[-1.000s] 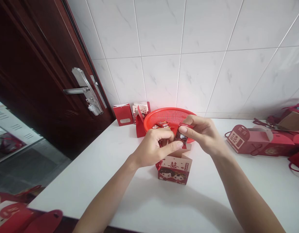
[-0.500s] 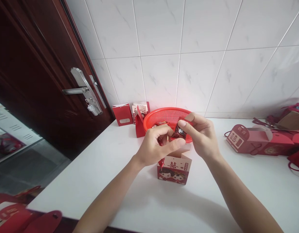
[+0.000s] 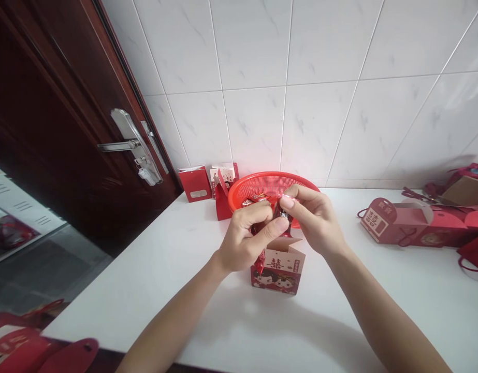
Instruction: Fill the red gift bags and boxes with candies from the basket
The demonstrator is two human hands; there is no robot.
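Above an opened candy box [image 3: 276,277], my right hand [image 3: 318,220] pinches a dark red wrapped candy [image 3: 284,214] between thumb and forefinger. My left hand [image 3: 244,238] is closed, its thumb tip against the same candy. From under its palm hangs the end of a red wrapper [image 3: 259,263], so more candy is in this hand, though most of it is hidden. Printed with two cartoon figures, the box stands upright on the white table with its top flaps raised. Just behind the hands sits a red mesh basket [image 3: 270,177] with wrapped candies inside, partly covered by my fingers.
Red cartons [image 3: 194,184] stand by the wall left of the basket. Several folded red gift boxes [image 3: 405,228] lie on the right. More red packaging [image 3: 48,357] is at the lower left, beyond the edge of the white table [image 3: 153,290]. A dark door [image 3: 68,103] borders the left side.
The candy has turned more upright between my fingers. My right hand has shifted slightly left and down, closer to my left hand. The box has stayed in place.
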